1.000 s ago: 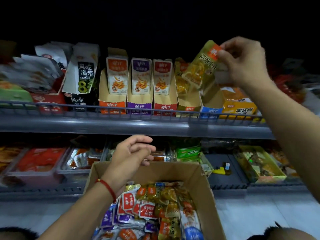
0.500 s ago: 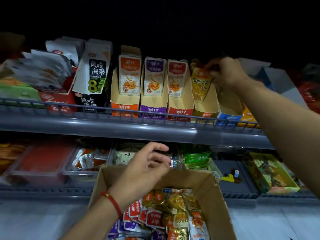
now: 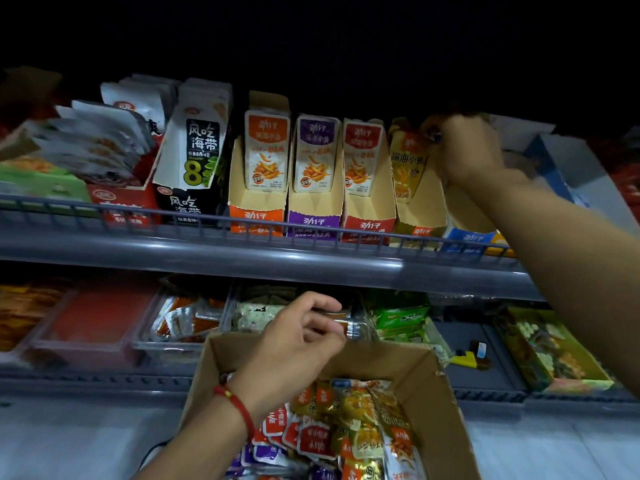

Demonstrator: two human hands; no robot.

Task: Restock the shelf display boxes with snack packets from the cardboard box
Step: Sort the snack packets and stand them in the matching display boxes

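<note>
My right hand (image 3: 462, 152) is up at the top shelf, fingers pinching the top edge of a yellow snack packet (image 3: 407, 166) that stands in the yellow display box (image 3: 420, 221). Left of it stand the red (image 3: 369, 225), purple (image 3: 313, 221) and orange (image 3: 256, 216) display boxes, each with packets upright inside. My left hand (image 3: 294, 348), a red cord on its wrist, hovers over the far rim of the open cardboard box (image 3: 429, 375), fingers loosely curled and holding nothing. Mixed snack packets (image 3: 343, 424) fill the cardboard box.
A grey wire rail (image 3: 173, 220) runs along the top shelf's front. A blue display box (image 3: 467, 239) sits right of the yellow one, under my right forearm. Black seaweed packs (image 3: 197, 150) and white packets stand at left. Trays of snacks (image 3: 183, 323) line the lower shelf.
My right hand brought the yellow packet from the air down into the yellow display box and still pinches its top. My left hand stayed over the cardboard box. The camera moved closer.
</note>
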